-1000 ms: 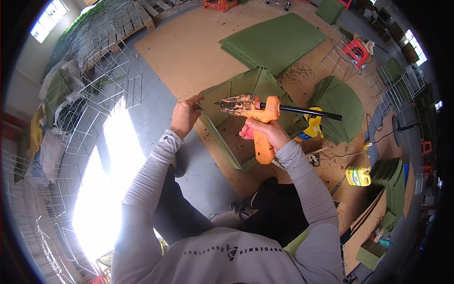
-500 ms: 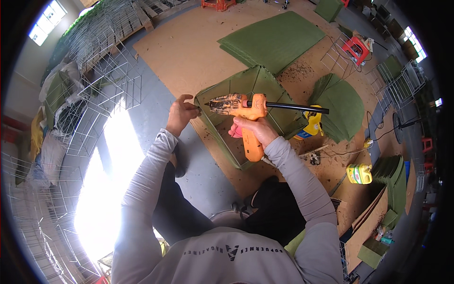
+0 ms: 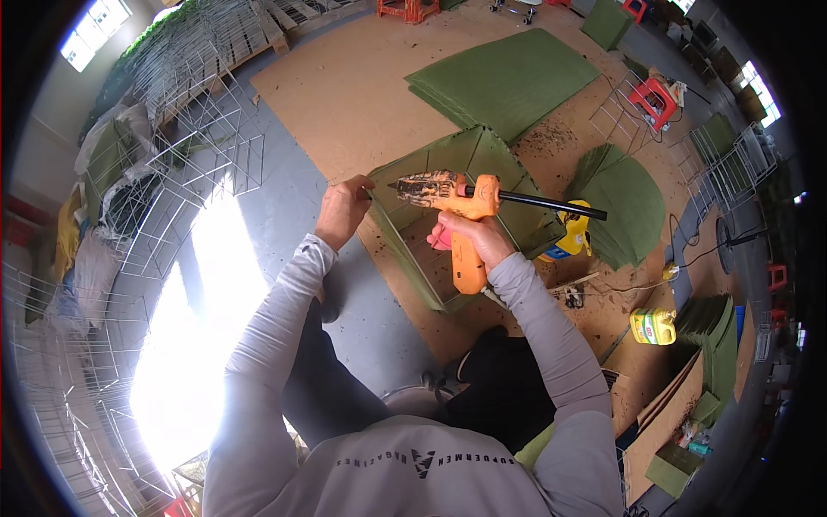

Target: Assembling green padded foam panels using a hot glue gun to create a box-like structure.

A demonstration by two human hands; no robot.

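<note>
My right hand [image 3: 487,241] is wrapped round the handle of an orange hot glue gun [image 3: 469,205]. Its nozzle end is smeared dark and points left, while a long black glue stick [image 3: 551,204] sticks out of its back. Below the gun lies an open green box [image 3: 448,157] with thin sheet walls on a wire frame. My left hand [image 3: 342,211] is closed in a pinch at the box's left corner, fingertips against its edge. Just what lies between those fingertips is partly hidden. The nozzle hangs a short way right of my left fingers, over the box.
Green sheets [image 3: 508,82] lie stacked beyond the box, more green pieces [image 3: 616,207] to its right. A yellow bottle [image 3: 570,233], a yellow jug [image 3: 653,327] and a cord [image 3: 620,277] are at right. Wire frames [image 3: 207,138] crowd the left; a red stool [image 3: 653,103] stands far right.
My left hand has risen slightly to the box's corner, its fingers drawn closer together. The glue gun has shifted a little right in view, and the whole scene has moved slightly too.
</note>
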